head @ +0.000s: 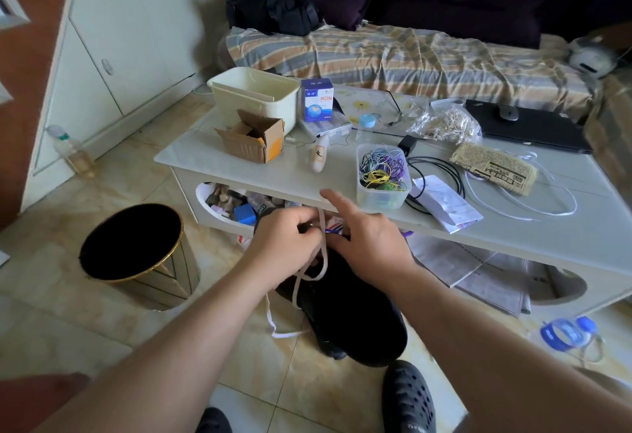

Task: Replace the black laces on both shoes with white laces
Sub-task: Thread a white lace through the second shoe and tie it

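Held up off the tiled floor in front of a low white table (239, 159): a black low-cut fabric shoe (355, 316), hanging just below both hands. Left hand (290, 237) curled, fingertips pinching a flat white cotton lace (323, 244) close to the shoe's upper end. Right hand (372, 244) just beside it and touching the shoe's top, forefinger stretched straight toward the table edge, other fingers bent down over the shoe; grip beneath the palm not visible, so hard to say whether anything is clasped.

Lace rising in a short strip above the left hand's fingers, crossing below them into a loose loop over the shoe's dark upper, then trailing down toward the left forearm and ending on the floor tiles in a bent white tail. Shoe matte black all over, toe rounded, sole edge slightly darker.

Eyelets and tongue hidden behind both hands. Second shoe of the pair not clearly identifiable. Black perforated slipper (408, 398) below the right forearm, partly cut off by the lower frame edge. Round black wastebasket with gold rim (136, 255) well apart to the left of the left hand.
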Motion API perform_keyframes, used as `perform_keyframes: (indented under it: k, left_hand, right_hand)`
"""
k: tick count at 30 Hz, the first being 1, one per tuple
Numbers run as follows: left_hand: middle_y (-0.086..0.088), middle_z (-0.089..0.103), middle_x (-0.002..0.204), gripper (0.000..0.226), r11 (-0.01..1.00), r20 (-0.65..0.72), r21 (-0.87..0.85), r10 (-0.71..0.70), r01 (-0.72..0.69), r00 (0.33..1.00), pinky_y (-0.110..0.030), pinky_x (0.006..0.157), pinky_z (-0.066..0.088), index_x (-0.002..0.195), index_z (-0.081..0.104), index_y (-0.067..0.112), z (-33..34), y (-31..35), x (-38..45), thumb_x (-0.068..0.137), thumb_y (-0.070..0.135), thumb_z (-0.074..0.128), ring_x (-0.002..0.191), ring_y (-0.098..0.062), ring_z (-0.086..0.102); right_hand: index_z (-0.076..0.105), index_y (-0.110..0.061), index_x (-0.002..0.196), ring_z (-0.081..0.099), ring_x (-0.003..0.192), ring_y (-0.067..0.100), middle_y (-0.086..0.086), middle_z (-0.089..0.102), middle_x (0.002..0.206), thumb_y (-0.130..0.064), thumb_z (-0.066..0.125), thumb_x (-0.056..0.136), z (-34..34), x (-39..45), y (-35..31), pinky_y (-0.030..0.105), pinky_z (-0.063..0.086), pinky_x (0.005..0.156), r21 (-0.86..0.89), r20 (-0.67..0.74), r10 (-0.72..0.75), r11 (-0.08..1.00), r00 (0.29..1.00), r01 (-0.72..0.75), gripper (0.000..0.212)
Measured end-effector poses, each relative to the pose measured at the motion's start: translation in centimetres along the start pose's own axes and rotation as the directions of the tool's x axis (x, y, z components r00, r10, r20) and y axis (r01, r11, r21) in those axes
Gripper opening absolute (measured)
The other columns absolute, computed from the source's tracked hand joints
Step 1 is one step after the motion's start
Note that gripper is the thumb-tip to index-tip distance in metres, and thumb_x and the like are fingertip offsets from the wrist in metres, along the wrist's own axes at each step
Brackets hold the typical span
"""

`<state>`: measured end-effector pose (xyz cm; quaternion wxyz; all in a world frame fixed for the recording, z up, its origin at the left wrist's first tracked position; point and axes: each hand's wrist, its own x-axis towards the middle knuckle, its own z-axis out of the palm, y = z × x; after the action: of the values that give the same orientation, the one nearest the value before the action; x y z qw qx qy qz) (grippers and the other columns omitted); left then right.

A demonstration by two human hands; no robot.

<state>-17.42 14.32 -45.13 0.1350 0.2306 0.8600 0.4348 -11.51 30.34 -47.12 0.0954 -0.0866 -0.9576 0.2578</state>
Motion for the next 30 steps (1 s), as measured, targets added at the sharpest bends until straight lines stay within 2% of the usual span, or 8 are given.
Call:
perform_keyframes:
  k: [5, 8, 12, 17, 21, 26, 28, 30]
  left_hand:
    - [0.001, 0.066, 0.065, 0.029, 0.990, -0.012, -0.066, -0.124, 0.123, 0.992, -0.030, 0.060, 0.044, 0.075, 0.070, 0.015, -0.5, -0.6, 0.4, 0.097, 0.022, 0.053, 0.067, -0.018, 0.063]
    - [0.007, 0.075, 0.074, 0.024, 0.995, -0.029, -0.078, -0.059, 0.057, 0.998, -0.020, 0.063, 0.051, 0.082, 0.077, 0.036, -0.6, -0.8, 0.1, 0.100, 0.036, 0.060, 0.071, -0.007, 0.070]
    - [0.012, 0.079, 0.084, 0.008, 0.987, -0.001, -0.149, -0.061, 0.060, 0.998, -0.046, 0.084, 0.062, 0.094, 0.078, 0.039, -0.7, -1.2, 0.3, 0.093, 0.041, 0.070, 0.081, -0.012, 0.076]
    - [0.016, 0.076, 0.089, 0.022, 0.997, -0.023, -0.036, -0.073, 0.072, 0.997, -0.042, 0.088, 0.060, 0.098, 0.076, 0.044, -0.6, -1.4, 0.3, 0.099, 0.027, 0.062, 0.085, -0.009, 0.071]
    - [0.010, 0.074, 0.081, 0.047, 0.994, 0.015, 0.094, -0.057, 0.056, 0.998, -0.031, 0.070, 0.054, 0.097, 0.076, 0.046, -1.5, -1.2, 0.3, 0.096, 0.008, 0.048, 0.074, -0.012, 0.066]
    - [0.003, 0.064, 0.077, 0.044, 0.964, -0.099, 0.227, -0.117, 0.137, 0.988, -0.027, 0.055, 0.041, 0.070, 0.074, 0.031, -5.8, -2.4, 0.7, 0.085, -0.003, 0.050, 0.063, -0.021, 0.059]
    - [-0.002, 0.071, 0.088, 0.048, 0.933, -0.096, 0.304, -0.174, 0.195, 0.980, -0.027, 0.059, 0.044, 0.069, 0.074, 0.035, -7.4, -4.1, 0.9, 0.085, -0.003, 0.049, 0.070, -0.021, 0.063]
    - [-0.003, 0.071, 0.122, 0.052, 0.889, -0.051, 0.388, -0.243, 0.243, 0.969, -0.030, 0.072, 0.051, 0.070, 0.073, 0.044, -7.9, -6.2, 1.0, 0.085, 0.001, 0.049, 0.093, -0.021, 0.067]
  right_hand:
    - [0.027, -0.063, 0.144, 0.070, 0.103, 0.027, -0.006, 0.075, 0.114, -0.055, 0.039, 0.088, 0.6, -0.5, -0.8, 0.042, 0.059, 0.080, 0.005, -0.065, -0.199, 0.980, 0.978, 0.200, 0.058]
    - [0.031, -0.057, 0.142, 0.071, 0.095, 0.034, -0.001, 0.077, 0.104, -0.054, 0.037, 0.087, 1.2, -0.5, -0.2, 0.045, 0.059, 0.073, -0.010, -0.121, -0.217, 0.976, 0.969, 0.217, 0.055]
    - [0.043, -0.048, 0.133, 0.070, 0.083, 0.039, 0.003, 0.076, 0.090, -0.041, 0.053, 0.088, 1.4, -0.5, 0.0, 0.042, 0.057, 0.064, -0.034, -0.173, -0.216, 0.976, 0.961, 0.213, 0.047]
    - [0.056, -0.041, 0.127, 0.068, 0.087, 0.039, 0.004, 0.075, 0.091, -0.038, 0.052, 0.091, 1.6, -0.2, 0.3, 0.042, 0.055, 0.066, -0.090, -0.086, -0.181, 0.981, 0.980, 0.173, 0.037]
    - [0.065, -0.040, 0.121, 0.069, 0.092, 0.031, -0.004, 0.076, 0.100, -0.057, 0.032, 0.086, 1.5, 0.0, 0.6, 0.042, 0.056, 0.072, -0.098, -0.055, -0.176, 0.980, 0.983, 0.170, 0.051]
    - [0.070, -0.041, 0.117, 0.068, 0.097, 0.027, -0.009, 0.076, 0.105, -0.051, 0.050, 0.094, 1.1, 0.0, 1.4, 0.040, 0.056, 0.078, -0.072, -0.037, -0.104, 0.992, 0.994, 0.101, 0.032]
    - [0.071, -0.038, 0.111, 0.067, 0.094, 0.028, -0.008, 0.075, 0.100, -0.045, 0.058, 0.096, 1.0, 0.1, 1.7, 0.039, 0.056, 0.077, -0.061, -0.034, -0.091, 0.994, 0.995, 0.088, 0.021]
    - [0.070, -0.037, 0.107, 0.065, 0.090, 0.027, -0.008, 0.074, 0.097, -0.044, 0.058, 0.096, 0.8, 0.2, 1.7, 0.039, 0.055, 0.076, -0.047, -0.034, -0.065, 0.997, 0.997, 0.063, 0.018]
